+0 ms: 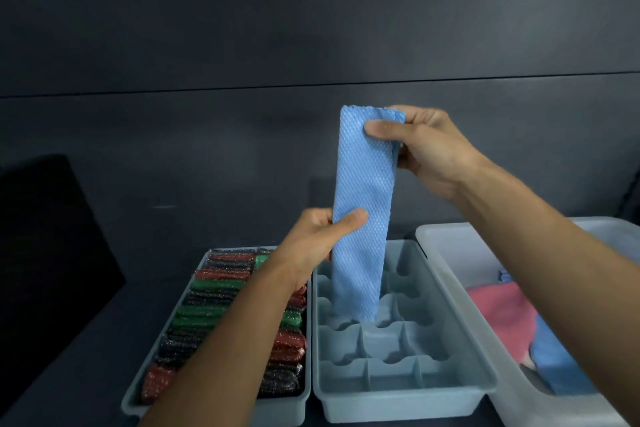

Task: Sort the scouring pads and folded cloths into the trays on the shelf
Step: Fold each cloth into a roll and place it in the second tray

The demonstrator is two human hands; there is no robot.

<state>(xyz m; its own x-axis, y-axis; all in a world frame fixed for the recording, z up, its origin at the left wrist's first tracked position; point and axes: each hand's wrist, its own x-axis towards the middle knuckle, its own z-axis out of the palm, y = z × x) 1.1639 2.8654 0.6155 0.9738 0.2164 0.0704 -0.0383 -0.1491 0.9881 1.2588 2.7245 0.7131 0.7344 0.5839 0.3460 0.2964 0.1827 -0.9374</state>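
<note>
A long blue textured cloth [363, 191] hangs upright over the middle divided tray [460, 333]. My right hand [426, 152] pinches its top edge. My left hand [322, 236] pinches its left side lower down. The cloth's bottom end reaches down to one of the tray's compartments. The left tray [131, 400] is packed with red, green and black scouring pads [214, 291]; my left forearm crosses over it.
A white bin [446, 246] at the right holds a pink cloth [502, 315] and a blue cloth [557, 367], partly hidden by my right forearm. A dark wall stands behind the shelf. A black object [45, 246] sits at the far left.
</note>
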